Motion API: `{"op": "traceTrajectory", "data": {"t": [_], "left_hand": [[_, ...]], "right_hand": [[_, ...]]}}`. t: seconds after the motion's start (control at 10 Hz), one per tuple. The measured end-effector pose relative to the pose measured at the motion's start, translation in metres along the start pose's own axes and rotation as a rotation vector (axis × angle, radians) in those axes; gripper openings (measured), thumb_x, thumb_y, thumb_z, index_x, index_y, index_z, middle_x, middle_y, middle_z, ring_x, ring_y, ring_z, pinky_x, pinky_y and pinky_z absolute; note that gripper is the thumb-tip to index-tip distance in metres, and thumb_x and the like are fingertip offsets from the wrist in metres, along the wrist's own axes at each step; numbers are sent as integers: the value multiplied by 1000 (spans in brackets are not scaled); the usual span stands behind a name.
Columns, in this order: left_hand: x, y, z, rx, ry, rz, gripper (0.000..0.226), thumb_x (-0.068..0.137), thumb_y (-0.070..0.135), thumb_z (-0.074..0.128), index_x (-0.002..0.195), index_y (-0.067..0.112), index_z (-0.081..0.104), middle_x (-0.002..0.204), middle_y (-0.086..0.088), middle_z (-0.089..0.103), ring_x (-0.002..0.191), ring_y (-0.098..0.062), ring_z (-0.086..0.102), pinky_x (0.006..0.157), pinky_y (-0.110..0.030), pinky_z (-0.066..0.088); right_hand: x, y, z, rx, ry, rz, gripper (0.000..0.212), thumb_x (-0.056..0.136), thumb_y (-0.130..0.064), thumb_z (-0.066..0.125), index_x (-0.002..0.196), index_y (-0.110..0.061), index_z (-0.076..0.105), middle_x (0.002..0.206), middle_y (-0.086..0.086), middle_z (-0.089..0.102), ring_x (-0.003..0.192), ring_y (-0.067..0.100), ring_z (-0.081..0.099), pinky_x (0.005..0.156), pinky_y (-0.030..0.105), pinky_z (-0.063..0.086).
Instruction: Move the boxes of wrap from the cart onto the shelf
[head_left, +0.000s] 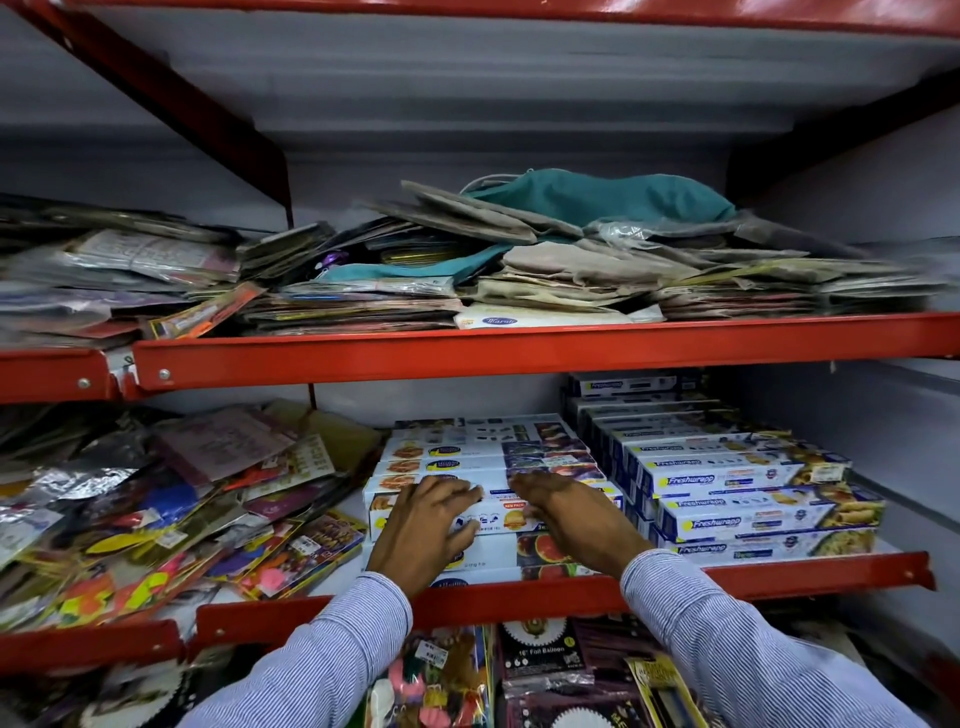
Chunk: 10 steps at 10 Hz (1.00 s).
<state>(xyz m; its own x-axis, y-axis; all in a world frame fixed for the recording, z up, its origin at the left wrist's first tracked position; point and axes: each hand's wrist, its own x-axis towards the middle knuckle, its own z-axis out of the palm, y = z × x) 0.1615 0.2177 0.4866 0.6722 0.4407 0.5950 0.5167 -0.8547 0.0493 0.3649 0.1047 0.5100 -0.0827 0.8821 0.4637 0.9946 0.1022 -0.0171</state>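
A stack of white boxes of wrap (498, 457) lies flat in the middle of the red shelf (810, 569). My left hand (426, 525) rests on the front top box (506, 512), fingers spread over its top and front face. My right hand (566, 512) lies on the same box, just to the right, fingers curled over its upper edge. Both hands press on the box rather than lift it. To the right stands a stepped pile of blue-and-white Freshwrapp boxes (737, 478). The cart is out of view.
Loose packets of party goods (171, 509) fill the shelf's left half. The shelf above (519, 351) holds heaps of flat bags and a teal cloth bag (613, 197). Below hang foil balloon packs (540, 654). A grey wall closes the right side.
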Motion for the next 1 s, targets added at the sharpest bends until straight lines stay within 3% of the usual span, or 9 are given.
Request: {"op": "traceTrajectory", "data": {"t": [0.2, 0.3, 0.4, 0.5, 0.8, 0.9, 1.0], "left_hand": [[-22, -1, 5, 160, 84, -10, 53, 101, 40, 35, 149, 19, 31, 154, -2, 39, 146, -25, 25, 115, -52, 10], [-27, -5, 11, 249, 55, -58, 55, 102, 37, 22, 152, 14, 20, 160, -8, 24, 149, -29, 11, 116, -61, 6], [-29, -7, 15, 299, 30, -65, 57, 102, 37, 9, 152, 11, 15, 162, -12, 16, 149, -32, 5, 117, -63, -3], [-28, -8, 16, 335, 25, -50, 57, 102, 34, 17, 152, 8, 14, 162, -15, 10, 149, -34, 0, 115, -66, -6], [-28, 1, 7, 400, -54, -106, 59, 101, 35, 19, 151, 5, 16, 162, -18, 7, 148, -38, -2, 111, -73, 3], [-31, 6, -3, 402, 8, -105, 62, 101, 40, 23, 151, 4, 15, 161, -20, 5, 148, -40, 0, 109, -75, 11], [-31, 23, -29, 331, 114, -94, 73, 100, 51, 33, 152, 6, 9, 162, -17, 2, 149, -37, -3, 112, -72, 8]], "right_hand": [[-14, -7, 27, -124, 131, 22, 51, 103, -31, 27, 151, -17, 22, 158, 4, 28, 147, 19, 21, 123, 38, 11], [-18, -15, 41, -196, 166, 107, 56, 102, -38, 16, 153, -14, 11, 162, 4, 11, 150, 22, 6, 119, 48, 5], [-18, -19, 47, -210, 181, 159, 58, 103, -37, 19, 153, -13, 6, 163, 5, 4, 151, 23, -2, 119, 52, 5], [-18, -20, 50, -211, 182, 181, 58, 102, -35, 23, 154, -14, 3, 164, 4, 1, 151, 23, -5, 119, 53, 5], [-18, -23, 46, -220, 169, 191, 60, 103, -38, 23, 154, -15, 2, 164, 3, -1, 151, 24, -4, 118, 53, 6], [-21, -25, 38, -229, 215, 177, 60, 102, -41, 22, 154, -17, 0, 164, 1, -4, 151, 23, -5, 118, 55, 8], [-22, -36, 8, -120, 322, 188, 61, 101, -39, 26, 154, -18, 3, 164, 0, -3, 151, 23, -1, 118, 56, 8]]}}
